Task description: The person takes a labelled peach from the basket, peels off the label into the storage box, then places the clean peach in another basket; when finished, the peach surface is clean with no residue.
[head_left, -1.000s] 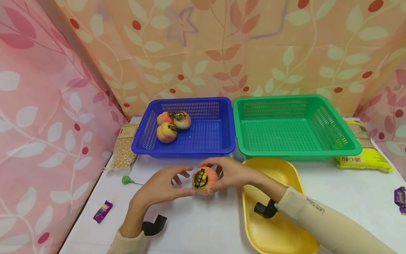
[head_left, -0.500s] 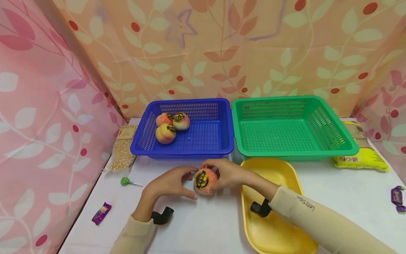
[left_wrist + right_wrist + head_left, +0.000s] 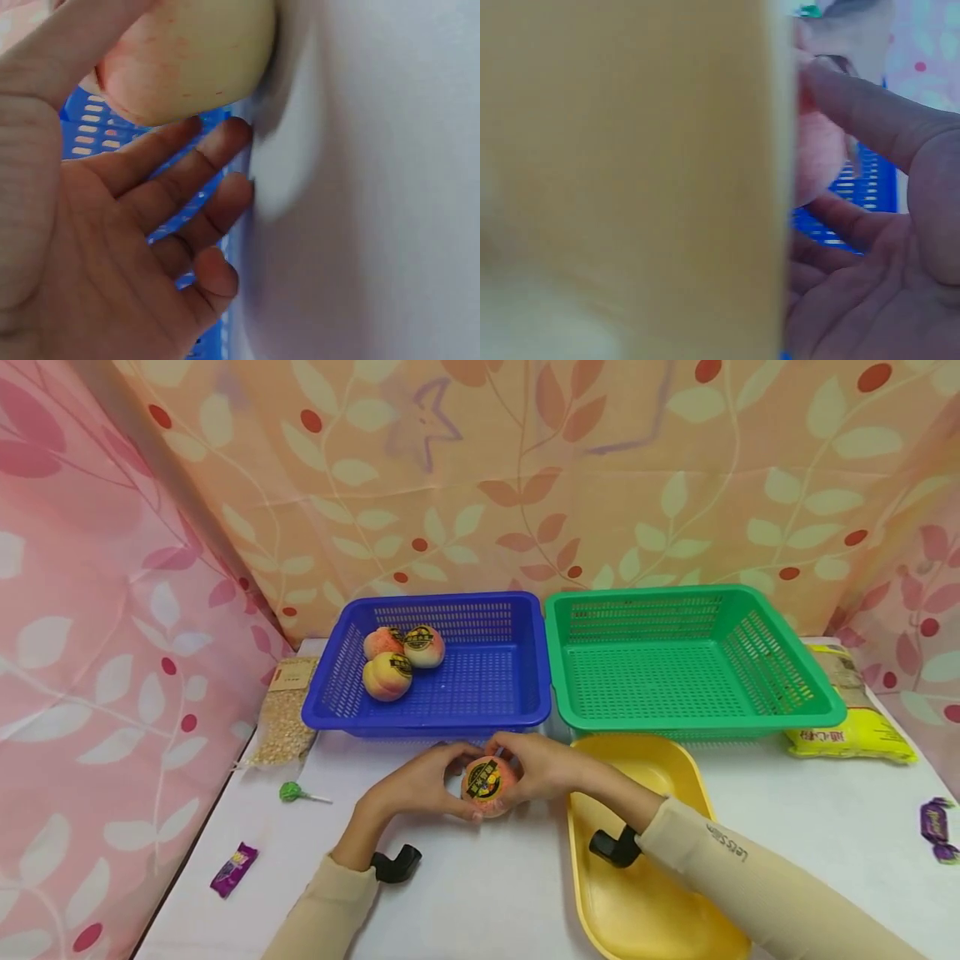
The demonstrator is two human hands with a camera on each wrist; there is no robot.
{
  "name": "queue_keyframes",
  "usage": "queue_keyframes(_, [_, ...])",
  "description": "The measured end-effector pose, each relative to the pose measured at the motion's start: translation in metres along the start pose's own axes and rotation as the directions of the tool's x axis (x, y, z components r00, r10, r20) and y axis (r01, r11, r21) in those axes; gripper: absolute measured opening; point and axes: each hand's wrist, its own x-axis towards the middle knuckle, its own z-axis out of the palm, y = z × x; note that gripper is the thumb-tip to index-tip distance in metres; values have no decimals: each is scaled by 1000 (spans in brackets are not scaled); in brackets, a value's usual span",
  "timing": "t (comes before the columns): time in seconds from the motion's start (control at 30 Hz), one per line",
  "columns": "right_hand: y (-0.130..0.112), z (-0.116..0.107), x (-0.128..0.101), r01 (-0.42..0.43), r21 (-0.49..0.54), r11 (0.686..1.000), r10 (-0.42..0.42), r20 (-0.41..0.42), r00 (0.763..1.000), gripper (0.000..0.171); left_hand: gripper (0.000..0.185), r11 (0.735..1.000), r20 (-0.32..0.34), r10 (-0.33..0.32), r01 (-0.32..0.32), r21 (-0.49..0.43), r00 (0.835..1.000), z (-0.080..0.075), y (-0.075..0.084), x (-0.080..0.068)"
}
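A pink, round peach point(image 3: 484, 783) with a black and gold label sits between both hands over the white table, in front of the baskets. From its right side my right hand point(image 3: 546, 767) grips it, thumb at the near side and fingers at the far side. My left hand point(image 3: 420, 785) curves round its left side, thumb and fingertips right at the fruit. In the left wrist view the thumb overlaps the pale peach point(image 3: 202, 60). A yellow tray blocks much of the right wrist view. Three other peaches point(image 3: 387, 677) lie in the blue basket point(image 3: 427, 722).
A green basket point(image 3: 705, 723) stands right of the blue one. Below my right forearm lies the yellow tray point(image 3: 630, 910). A bag of grains point(image 3: 285, 714), a green lollipop point(image 3: 290, 791) and a purple candy point(image 3: 234, 870) are at left; a yellow packet point(image 3: 855, 735) and purple sweet point(image 3: 937, 831) at right.
My left hand has moved right and closed in around the peach's left side. My right hand keeps its hold on the peach, which has barely shifted.
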Motion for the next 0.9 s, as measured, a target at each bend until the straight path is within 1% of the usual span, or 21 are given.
queue_keyframes(0.13, [-8,-4,-1,-4,-34,999,5,16,1000,59,76,998,-3,13,-13,-65,1000,4,-3,3])
queue_keyframes(0.33, [-19,-10,-4,35,-87,996,-36,-10,999,55,72,988,21,26,-22,-150,999,7,-5,5])
queue_keyframes(0.47, [-21,-10,-6,31,-60,998,-32,-20,999,50,73,984,30,41,-35,-175,999,9,-6,6])
queue_keyframes(0.67, [-20,-7,-6,29,-13,999,-30,-80,996,39,75,981,29,28,-22,-195,999,8,-8,4])
queue_keyframes(0.77, [-20,-6,-6,44,-15,999,-45,-96,994,36,73,979,34,22,-15,-204,999,7,-11,3])
queue_keyframes(0.9, [-17,-5,-6,85,-53,995,-90,-107,990,35,72,974,40,20,-10,-226,999,5,-14,1])
